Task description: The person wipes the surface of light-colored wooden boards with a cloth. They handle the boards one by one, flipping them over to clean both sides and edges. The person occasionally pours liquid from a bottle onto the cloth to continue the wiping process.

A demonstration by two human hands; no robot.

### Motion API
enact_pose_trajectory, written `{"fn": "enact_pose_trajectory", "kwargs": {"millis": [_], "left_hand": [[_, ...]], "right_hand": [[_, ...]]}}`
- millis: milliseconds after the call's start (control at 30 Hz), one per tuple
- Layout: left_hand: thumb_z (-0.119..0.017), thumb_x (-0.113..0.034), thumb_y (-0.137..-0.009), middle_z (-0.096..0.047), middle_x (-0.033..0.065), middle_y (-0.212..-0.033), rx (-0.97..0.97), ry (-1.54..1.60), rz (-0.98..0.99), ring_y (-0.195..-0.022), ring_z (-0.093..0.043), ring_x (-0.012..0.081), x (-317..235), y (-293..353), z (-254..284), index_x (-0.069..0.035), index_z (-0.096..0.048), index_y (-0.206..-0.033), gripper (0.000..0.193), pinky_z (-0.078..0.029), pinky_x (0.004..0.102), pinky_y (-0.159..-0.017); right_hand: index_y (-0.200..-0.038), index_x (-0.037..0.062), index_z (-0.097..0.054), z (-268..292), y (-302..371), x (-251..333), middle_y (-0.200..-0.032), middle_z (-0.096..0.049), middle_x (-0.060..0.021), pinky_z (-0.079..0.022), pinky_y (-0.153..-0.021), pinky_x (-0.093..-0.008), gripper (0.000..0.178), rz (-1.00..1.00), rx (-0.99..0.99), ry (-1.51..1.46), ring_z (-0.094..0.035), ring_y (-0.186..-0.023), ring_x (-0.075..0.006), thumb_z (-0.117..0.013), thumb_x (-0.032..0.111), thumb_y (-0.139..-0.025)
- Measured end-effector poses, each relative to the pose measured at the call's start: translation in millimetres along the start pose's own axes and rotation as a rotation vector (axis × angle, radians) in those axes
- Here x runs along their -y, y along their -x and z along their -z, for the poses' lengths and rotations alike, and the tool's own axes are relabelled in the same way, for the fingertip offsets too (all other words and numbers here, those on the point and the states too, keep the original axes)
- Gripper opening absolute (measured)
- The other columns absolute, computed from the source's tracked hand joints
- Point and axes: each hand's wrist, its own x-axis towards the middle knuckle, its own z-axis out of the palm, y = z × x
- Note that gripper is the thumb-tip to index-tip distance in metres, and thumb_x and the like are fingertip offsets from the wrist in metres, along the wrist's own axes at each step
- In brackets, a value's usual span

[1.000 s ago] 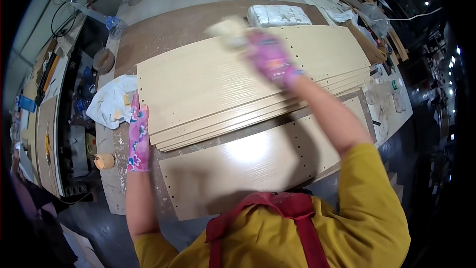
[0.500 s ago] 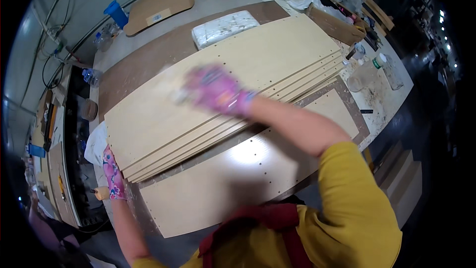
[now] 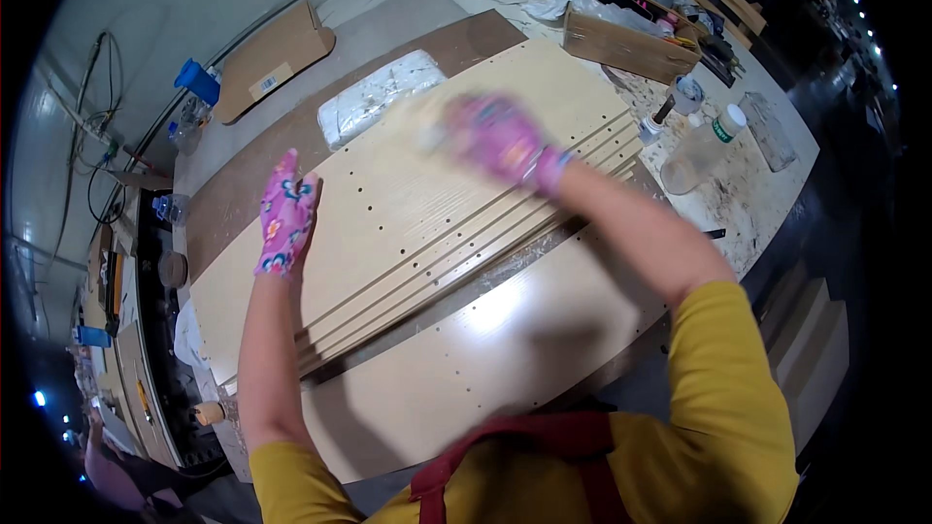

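My left hand point(image 3: 288, 209), in a pink floral glove, lies flat on the top pale wooden panel point(image 3: 340, 262), thumb apart from the fingers. That panel, with rows of small holes, tops a stack of several like it. Over its far right half is my right hand point(image 3: 500, 141), gloved the same and smeared by motion. A pale, blurred rag point(image 3: 425, 128) shows at its fingers, against the panel. Nearer me lies another drilled panel point(image 3: 417, 398), partly in shadow.
A white wrapped packet point(image 3: 379, 97) lies behind the stack. At the far right stand a cardboard box point(image 3: 626, 44) of odds and ends and a clear bottle point(image 3: 694, 160) with a white cap. A blue cup point(image 3: 198, 82) and a cardboard piece point(image 3: 275, 63) are at the far left.
My left hand has moved from the stack's left end onto the top panel. My right hand has swept to the right with the rag. The view has shifted a little.
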Motion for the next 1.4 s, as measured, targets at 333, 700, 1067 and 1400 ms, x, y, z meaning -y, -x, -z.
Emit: {"fn": "enact_pose_trajectory", "kwargs": {"millis": [333,700,1067,1400], "left_hand": [[-0.047,-0.040,-0.096,-0.065,0.0195,-0.096,0.223,-0.197,0.137,-0.094,-0.060,0.0391,-19,-22,-11,-0.004,-0.064,-0.095,0.040,-0.046,0.0445,-0.083],[-0.042,-0.045,-0.097,-0.065,0.0211,-0.097,0.260,-0.143,0.131,-0.094,-0.059,0.0400,-22,-35,-13,-0.002,-0.063,-0.095,0.048,-0.046,0.0438,-0.081],[-0.047,-0.049,-0.095,-0.064,0.0177,-0.081,0.322,-0.028,0.215,-0.076,-0.060,0.0320,-8,-41,-14,0.000,-0.063,-0.084,0.052,-0.044,0.0397,-0.072],[-0.056,-0.054,-0.088,-0.058,0.0101,-0.064,0.198,-0.175,0.185,-0.061,-0.052,0.0228,-24,-47,10,-0.003,-0.060,-0.073,0.054,-0.042,0.0366,-0.062]], "right_hand": [[-0.102,0.0129,-0.056,50,16,-56,-0.096,-0.059,-0.0123,-0.052,-0.076,-0.0337,0.018,0.283,-0.510,0.091,-0.062,-0.087,-0.0280,-0.056,0.024,-0.088],[-0.115,0.0087,-0.062,74,121,-175,-0.113,-0.063,-0.0168,-0.046,-0.091,-0.0408,0.038,-0.686,-0.135,-0.085,-0.060,-0.104,-0.0326,-0.050,0.038,-0.094],[-0.110,0.0169,-0.064,52,127,-98,-0.112,-0.063,-0.0092,-0.047,-0.090,-0.0374,0.028,-0.207,-0.428,0.290,-0.059,-0.106,-0.0258,-0.060,0.027,-0.085],[-0.122,0.0004,-0.058,85,173,-192,-0.105,-0.066,-0.0048,-0.052,-0.076,-0.0258,0.042,-0.768,-0.788,-1.060,-0.062,-0.091,-0.0128,-0.058,0.030,-0.093]]}}
